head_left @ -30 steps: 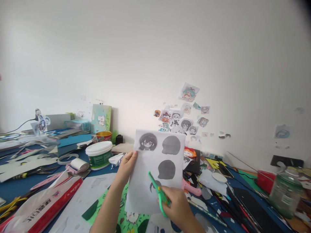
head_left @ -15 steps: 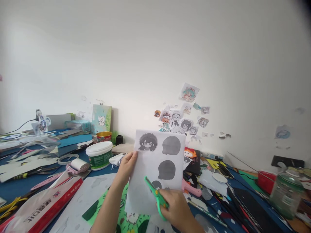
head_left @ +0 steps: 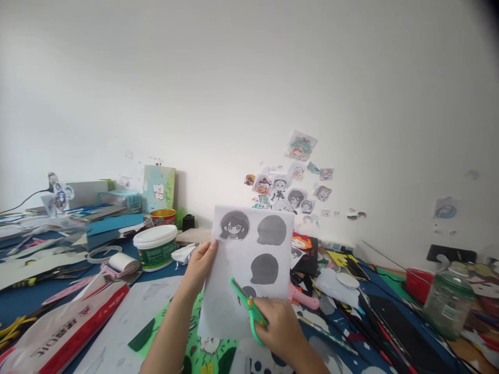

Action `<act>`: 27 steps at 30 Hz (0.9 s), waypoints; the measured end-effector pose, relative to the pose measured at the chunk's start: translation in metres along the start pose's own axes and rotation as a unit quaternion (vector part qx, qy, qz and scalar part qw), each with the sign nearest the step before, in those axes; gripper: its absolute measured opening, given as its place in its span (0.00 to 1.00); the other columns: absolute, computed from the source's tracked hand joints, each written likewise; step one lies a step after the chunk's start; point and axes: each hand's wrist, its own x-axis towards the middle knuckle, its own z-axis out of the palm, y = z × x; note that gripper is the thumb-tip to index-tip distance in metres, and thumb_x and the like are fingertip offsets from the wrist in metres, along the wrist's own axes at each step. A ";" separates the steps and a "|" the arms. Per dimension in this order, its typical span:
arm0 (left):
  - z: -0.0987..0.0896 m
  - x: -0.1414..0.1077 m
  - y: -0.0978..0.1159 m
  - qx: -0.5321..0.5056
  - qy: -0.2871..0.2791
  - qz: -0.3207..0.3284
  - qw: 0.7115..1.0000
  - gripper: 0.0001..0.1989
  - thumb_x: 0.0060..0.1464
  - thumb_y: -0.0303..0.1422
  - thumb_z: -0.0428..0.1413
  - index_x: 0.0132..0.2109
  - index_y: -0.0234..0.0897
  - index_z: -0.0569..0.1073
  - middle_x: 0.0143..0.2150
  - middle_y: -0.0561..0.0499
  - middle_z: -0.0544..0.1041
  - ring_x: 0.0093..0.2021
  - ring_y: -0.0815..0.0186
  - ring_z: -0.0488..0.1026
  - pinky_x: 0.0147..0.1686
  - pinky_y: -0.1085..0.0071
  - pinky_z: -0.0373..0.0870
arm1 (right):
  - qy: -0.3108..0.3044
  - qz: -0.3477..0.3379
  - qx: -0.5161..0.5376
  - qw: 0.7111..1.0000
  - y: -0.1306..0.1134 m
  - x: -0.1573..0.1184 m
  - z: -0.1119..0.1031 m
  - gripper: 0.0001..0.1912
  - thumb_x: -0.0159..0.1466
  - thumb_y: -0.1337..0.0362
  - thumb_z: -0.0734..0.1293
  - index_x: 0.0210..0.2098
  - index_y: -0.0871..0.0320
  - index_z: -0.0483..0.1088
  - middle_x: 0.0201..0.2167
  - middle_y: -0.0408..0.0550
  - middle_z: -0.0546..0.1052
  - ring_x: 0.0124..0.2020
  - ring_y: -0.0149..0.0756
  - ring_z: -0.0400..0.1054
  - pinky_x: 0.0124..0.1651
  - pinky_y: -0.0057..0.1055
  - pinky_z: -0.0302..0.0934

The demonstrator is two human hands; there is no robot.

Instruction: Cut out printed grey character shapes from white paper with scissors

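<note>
A white paper sheet (head_left: 230, 259) stands tilted up, printed with a cartoon head at its top left and dark grey head shapes on the right. My left hand (head_left: 202, 261) pinches the sheet's left edge. In my right hand (head_left: 276, 326) are green scissors (head_left: 245, 297), held in front of the lower part of the sheet, with the blades together and pointing up and left. Whether the scissors touch the paper I cannot tell. Below the sheet lies a green patterned sheet (head_left: 195, 345) on the blue-covered table.
A white-lidded green tub (head_left: 156, 249) stands left of the sheet, with a red and white bag (head_left: 78, 332) nearer. On the right are a pink-handled tool (head_left: 304, 297), a black tablet-like slab (head_left: 409, 324) and a glass jar (head_left: 450, 301). Cartoon cutouts (head_left: 279, 188) cling to the wall.
The whole view has shifted slightly, so the table items sit a little further left. Both hands keep their hold on the sheet and the scissors.
</note>
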 end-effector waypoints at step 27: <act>-0.001 0.006 -0.002 0.010 0.022 -0.041 0.999 0.20 0.42 0.47 0.58 0.39 0.39 0.71 0.23 0.56 0.76 0.22 0.66 0.71 0.20 0.75 0.67 | 0.070 0.057 -0.087 0.992 0.006 0.003 -0.002 0.11 0.50 0.67 0.59 0.33 0.56 0.69 0.16 0.41 0.67 0.20 0.32 0.61 0.23 0.27 0.44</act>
